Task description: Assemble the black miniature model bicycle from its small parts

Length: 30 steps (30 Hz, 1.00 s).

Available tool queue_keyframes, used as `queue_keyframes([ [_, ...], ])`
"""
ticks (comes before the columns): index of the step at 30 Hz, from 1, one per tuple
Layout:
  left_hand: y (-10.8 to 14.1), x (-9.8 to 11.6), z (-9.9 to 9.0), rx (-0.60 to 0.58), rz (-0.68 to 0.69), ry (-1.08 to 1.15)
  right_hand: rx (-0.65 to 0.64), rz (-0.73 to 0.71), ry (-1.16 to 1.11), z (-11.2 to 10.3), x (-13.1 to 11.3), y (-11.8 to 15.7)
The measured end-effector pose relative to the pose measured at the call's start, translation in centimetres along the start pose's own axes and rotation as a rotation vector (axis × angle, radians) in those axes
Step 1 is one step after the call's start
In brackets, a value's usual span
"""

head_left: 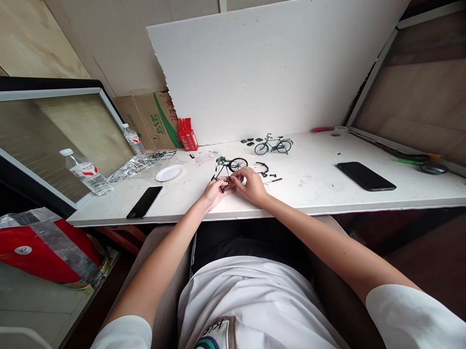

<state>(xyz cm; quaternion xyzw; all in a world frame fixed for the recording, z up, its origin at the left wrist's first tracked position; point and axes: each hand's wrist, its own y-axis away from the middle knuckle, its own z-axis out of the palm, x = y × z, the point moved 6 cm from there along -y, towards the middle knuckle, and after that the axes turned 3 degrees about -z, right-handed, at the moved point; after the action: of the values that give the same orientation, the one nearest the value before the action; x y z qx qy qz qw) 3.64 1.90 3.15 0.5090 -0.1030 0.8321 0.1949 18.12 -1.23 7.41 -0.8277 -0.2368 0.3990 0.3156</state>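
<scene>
Part-built black model bicycle [228, 170], at the worktop's [310, 189] near edge: left hand [214, 193] is holding it, fingers half-curled; right hand [252, 185] is pinching it, fingertips nearly together. Green model bicycle [273, 145] is standing behind; two phones [366, 176] are lying either side; white board [283, 71] is leaning at back

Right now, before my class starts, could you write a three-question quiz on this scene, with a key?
1. True or false: the person's left grip is on the green two-wheeled model bicycle.
2. Short answer: which larger container stands beside the red carton?
3. Count: how many plastic bottles show?

Key:
1. False; it is on the partly assembled model bicycle.
2. The cardboard box.
3. Two.
</scene>
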Motion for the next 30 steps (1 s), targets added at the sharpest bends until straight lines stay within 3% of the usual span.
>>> queue_keyframes([
  [10, 0.4, 0.29, 0.76, -0.069, 0.044, -0.085, -0.008, 0.005, -0.006, 0.03, 0.0, 0.04],
  [30, -0.14, -0.27, 0.06, -0.088, 0.023, -0.072, -0.019, 0.049, 0.034, 0.09, 0.56, 0.03],
])
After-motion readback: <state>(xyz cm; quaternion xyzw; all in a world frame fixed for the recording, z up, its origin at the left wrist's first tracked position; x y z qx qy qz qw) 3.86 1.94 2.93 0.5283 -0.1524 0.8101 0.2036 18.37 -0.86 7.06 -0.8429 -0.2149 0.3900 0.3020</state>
